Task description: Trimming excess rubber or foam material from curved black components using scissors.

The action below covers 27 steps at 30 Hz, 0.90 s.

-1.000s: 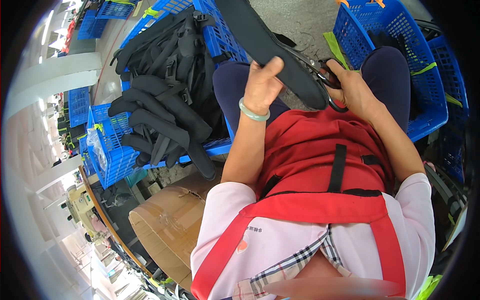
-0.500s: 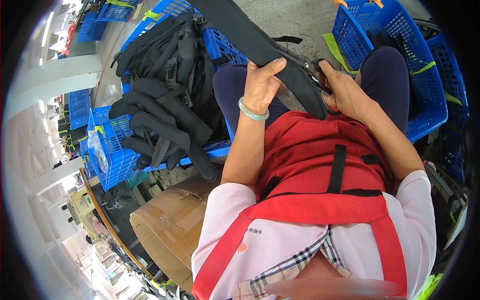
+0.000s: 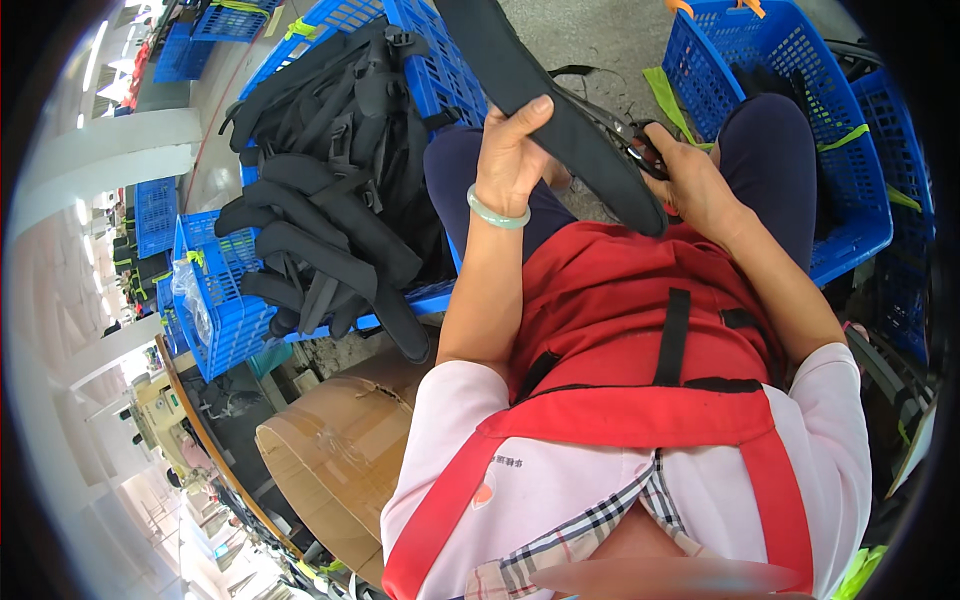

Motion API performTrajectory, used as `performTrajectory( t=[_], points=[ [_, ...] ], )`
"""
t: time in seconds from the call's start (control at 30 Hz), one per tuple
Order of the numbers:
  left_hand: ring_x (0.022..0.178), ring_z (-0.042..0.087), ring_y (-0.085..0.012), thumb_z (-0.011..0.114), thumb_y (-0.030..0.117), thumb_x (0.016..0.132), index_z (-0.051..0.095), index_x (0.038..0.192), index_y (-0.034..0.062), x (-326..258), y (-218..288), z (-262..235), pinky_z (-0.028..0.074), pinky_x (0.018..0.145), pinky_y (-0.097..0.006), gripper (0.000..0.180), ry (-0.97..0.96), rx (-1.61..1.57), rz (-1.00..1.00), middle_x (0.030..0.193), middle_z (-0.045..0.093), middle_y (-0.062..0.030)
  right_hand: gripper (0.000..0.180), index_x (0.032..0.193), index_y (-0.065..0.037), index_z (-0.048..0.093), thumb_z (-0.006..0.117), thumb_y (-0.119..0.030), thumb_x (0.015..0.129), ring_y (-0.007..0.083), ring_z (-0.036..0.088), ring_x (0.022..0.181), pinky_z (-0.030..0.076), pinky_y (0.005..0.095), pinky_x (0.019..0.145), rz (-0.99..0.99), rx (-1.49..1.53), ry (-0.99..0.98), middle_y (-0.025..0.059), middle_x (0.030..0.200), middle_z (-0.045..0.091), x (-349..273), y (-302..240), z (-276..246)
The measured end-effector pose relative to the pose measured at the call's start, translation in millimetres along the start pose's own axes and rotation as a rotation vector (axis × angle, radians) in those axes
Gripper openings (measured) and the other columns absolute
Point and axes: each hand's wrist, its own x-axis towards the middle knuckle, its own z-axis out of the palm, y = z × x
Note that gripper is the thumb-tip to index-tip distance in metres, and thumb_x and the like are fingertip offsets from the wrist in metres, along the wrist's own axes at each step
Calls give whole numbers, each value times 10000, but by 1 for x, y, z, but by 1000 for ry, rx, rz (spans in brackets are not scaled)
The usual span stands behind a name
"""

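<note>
My left hand (image 3: 515, 150) is closed round a long black padded shoulder strap (image 3: 590, 160), its thumb lying on the upper face. The strap runs from the top of the view down to a rounded end over my lap. In my right hand (image 3: 695, 175) is a pair of scissors (image 3: 640, 150) with dark handles. The metal blades point up and left along the strap's far edge, partly hidden by it. A thin black webbing end (image 3: 575, 72) sticks out beyond that edge. Whether the blades are cutting anything, I cannot tell.
Many black straps with buckles (image 3: 340, 200) are heaped in a blue crate (image 3: 435, 75) at the left. Another blue crate (image 3: 850, 190) holding dark pieces stands right of my knee. A cardboard box (image 3: 340, 450) is at the lower left, and a smaller blue crate (image 3: 215, 300) stands nearby.
My left hand has moved slightly left and up with the strap, whose upper part has swung right. The scissors now show more, and their handles look wider apart.
</note>
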Motion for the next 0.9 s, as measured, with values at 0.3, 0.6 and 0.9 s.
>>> performTrajectory(
  t=[0.3,0.6,0.9],
  points=[
    [889,641,-178,682,-77,799,670,971,44,-11,-7,9,521,842,-335,211,51,11,49,960,671,-53,344,1060,-6,429,655,-160,852,475,577,826,450,484,684,30,5,-21,256,813,604,6,-17,1],
    [907,648,-186,683,-76,799,668,972,56,-12,-7,7,531,843,-343,218,52,-49,-10,966,669,-54,316,1044,1,459,656,-162,858,472,573,814,454,469,681,21,7,-49,259,779,597,5,-17,-6],
    [870,660,-195,684,-70,804,667,972,56,-16,-12,12,550,794,-348,210,41,-15,-18,948,679,-60,450,1084,-11,402,700,-205,808,457,585,809,456,461,689,-91,-1,-26,218,805,610,7,-13,-8]
  ],
)
